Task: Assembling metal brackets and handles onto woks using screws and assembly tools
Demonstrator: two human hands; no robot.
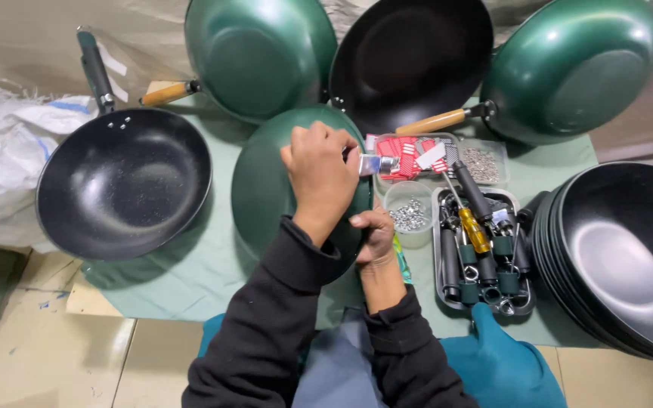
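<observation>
Item: my left hand (320, 175) is closed over the rim of the round green metal wok (262, 189), held upside down at centre. My right hand (376, 234) grips its lower edge at four o'clock. A metal handle bracket (378, 163) projects at two o'clock. At three o'clock: grey tool tray (521, 306), yellow-handled screwdriver (474, 229).

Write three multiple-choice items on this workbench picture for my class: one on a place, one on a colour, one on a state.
1. Where is the stack of black pans?
A. at the right edge
B. at the left edge
C. on the floor

2. What colour is the screwdriver handle in the tool tray?
A. blue
B. yellow
C. white

3. How does the green pan under the left hand lie?
A. bottom up
B. open side up
C. hanging

Answers: 1 A, the nested pans fill the right side; 2 B, it shows yellow among grey tools; 3 A, its green outside faces the camera while the right hand steadies it.
</observation>
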